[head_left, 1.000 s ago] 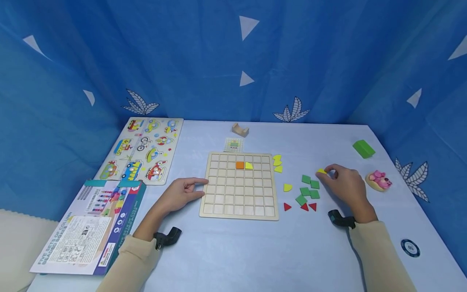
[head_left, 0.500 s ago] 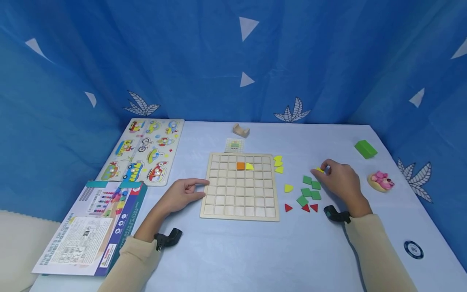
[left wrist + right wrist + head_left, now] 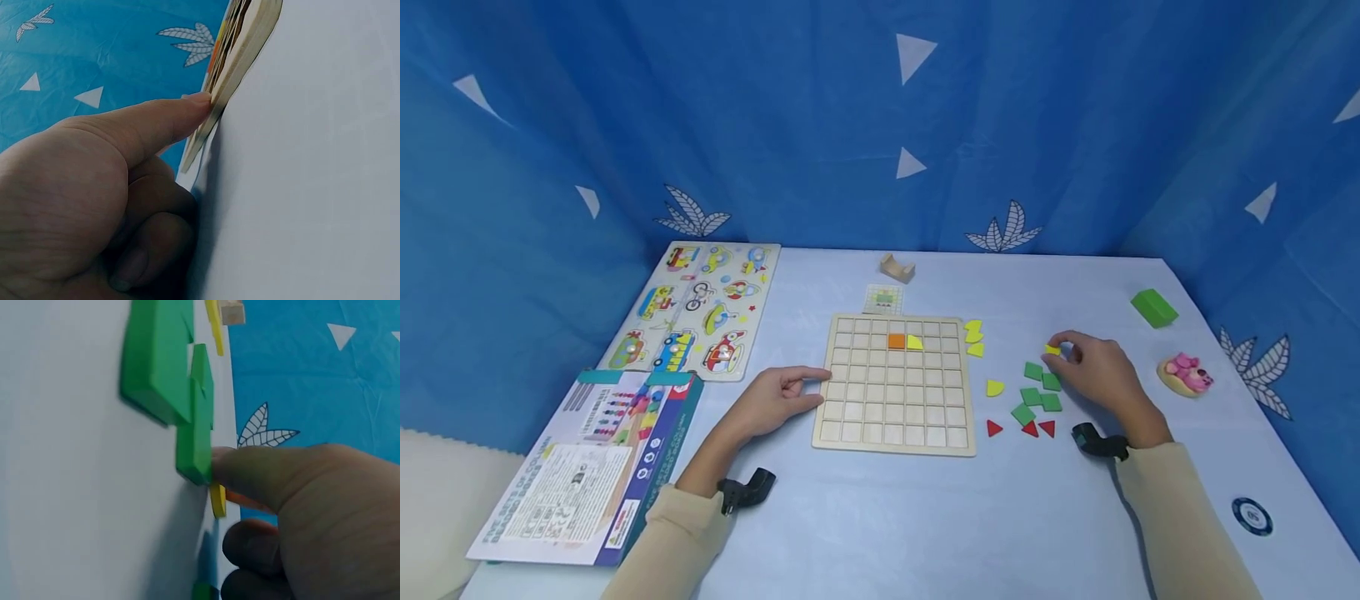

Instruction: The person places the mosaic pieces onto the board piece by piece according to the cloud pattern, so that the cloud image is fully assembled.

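My left hand (image 3: 775, 402) touches the left edge of the wooden grid board (image 3: 892, 446) with thumb and index finger. The thumb presses the rim in the left wrist view, the other fingers folded below. An orange square (image 3: 897, 341) and a yellow quarter-circle tile (image 3: 915, 342) sit side by side in cells of the upper board. Between thumb and index finger my right hand (image 3: 1097, 371) pinches a yellow tile (image 3: 1052, 350), partly covered by the fingers. Several green square tiles (image 3: 1032, 397) lie just left of that hand; one looms large in the right wrist view (image 3: 159, 369).
Several yellow tiles (image 3: 974, 337) line the board's right side, with another yellow tile (image 3: 995, 388) and three red triangles (image 3: 995, 428) nearer. Behind the board are a pattern card (image 3: 883, 300) and a wooden holder (image 3: 897, 268). A box (image 3: 572, 475) and a vehicle puzzle (image 3: 688, 312) lie left; a green block (image 3: 1154, 308) stands right.
My right hand has moved a little left, toward the green squares, with the yellow tile still pinched. The left hand keeps its place at the board's edge.
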Demonstrator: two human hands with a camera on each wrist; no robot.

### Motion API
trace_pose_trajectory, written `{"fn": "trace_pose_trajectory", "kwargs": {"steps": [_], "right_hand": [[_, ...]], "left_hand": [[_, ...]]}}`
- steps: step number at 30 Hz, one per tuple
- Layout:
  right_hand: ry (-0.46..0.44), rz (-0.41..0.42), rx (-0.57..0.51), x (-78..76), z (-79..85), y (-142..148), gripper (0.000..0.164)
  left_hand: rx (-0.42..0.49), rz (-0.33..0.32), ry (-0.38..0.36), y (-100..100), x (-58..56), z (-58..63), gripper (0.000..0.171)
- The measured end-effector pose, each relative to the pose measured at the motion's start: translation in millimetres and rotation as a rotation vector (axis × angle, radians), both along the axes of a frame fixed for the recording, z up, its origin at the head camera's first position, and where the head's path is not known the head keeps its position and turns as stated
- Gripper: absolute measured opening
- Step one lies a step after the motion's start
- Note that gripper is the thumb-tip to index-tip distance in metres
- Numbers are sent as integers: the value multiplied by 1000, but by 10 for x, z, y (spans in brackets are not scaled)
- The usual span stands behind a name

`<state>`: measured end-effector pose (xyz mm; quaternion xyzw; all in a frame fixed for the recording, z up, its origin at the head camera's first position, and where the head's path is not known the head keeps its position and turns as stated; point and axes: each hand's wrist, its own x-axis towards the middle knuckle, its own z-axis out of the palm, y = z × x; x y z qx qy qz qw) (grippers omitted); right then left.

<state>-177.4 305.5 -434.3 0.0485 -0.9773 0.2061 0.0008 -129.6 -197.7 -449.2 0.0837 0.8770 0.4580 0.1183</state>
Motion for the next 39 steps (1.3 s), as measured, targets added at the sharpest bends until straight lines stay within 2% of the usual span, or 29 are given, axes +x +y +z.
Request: {"fn": "trace_pose_trajectory", "kwargs": {"steps": [5,12,18,30,39], "right_hand": [[-37,44,-37,12,31,62,36],[-60,39,-41,12,88,164,45],[-72,34,-45,1,62,197,47],[-73,26,-47,26,61,136,49],[-60,55,-84,40,104,-50,49]], "left_hand": [[0,1,-2,0,-12,3,34],[-1,3,-1,1,-11,1,34],[15,3,-3,12,-21,1,34],[29,10,-18,7,-4,-21,36],[24,10,-16,4,-5,-18,35]]}}
